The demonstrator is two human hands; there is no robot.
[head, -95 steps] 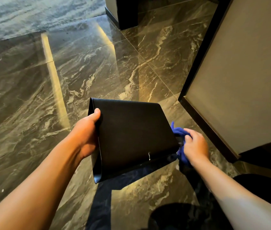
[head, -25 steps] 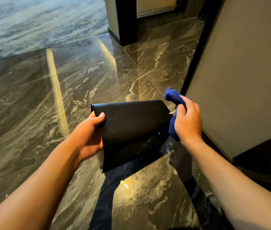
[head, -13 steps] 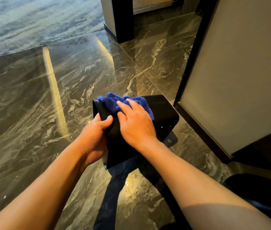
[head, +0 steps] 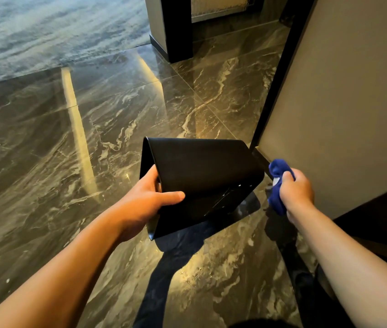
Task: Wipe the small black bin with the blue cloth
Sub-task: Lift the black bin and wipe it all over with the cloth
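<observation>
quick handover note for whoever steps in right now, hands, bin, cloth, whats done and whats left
Left hand: grips the bin at its open rim, thumb on the outer wall, holding it tipped on its side above the floor.
Right hand: closed on the bunched cloth, just right of the bin's base end, off the bin.
Done: cannot tell from this view how much has been wiped.
Left: bring the cloth back onto the bin, probably the base end and the sides turned away, then set the bin upright.
</observation>
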